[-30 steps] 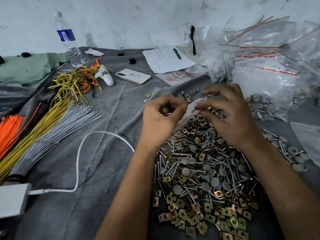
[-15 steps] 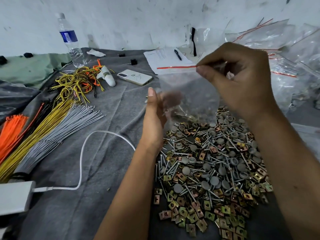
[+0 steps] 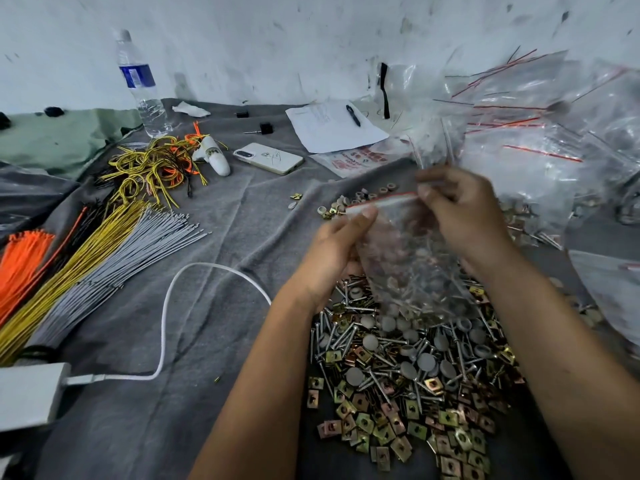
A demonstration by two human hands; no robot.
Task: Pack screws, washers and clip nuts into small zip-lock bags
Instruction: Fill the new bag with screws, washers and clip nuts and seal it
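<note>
While the left hand [image 3: 332,251] pinches the red-striped mouth of a clear zip-lock bag [image 3: 408,258] at one end, the right hand [image 3: 464,216] pinches the other, fingers curled; below both lies the hardware pile [image 3: 408,368].

— Where is the bag [image 3: 408,258] sitting?
— It is hanging between both sets of fingers: the left hand [image 3: 332,251] is pinching its left top corner, the right hand [image 3: 464,216] its right.
— And under the fingers?
— The hardware pile [image 3: 408,368] is lying below them.
— Beyond the fingertips?
— The phone [image 3: 268,158] and paper [image 3: 332,128] are lying farther back, the bag heap [image 3: 540,133] to their right, the cable [image 3: 166,327] and ties [image 3: 97,258] to their left.
</note>
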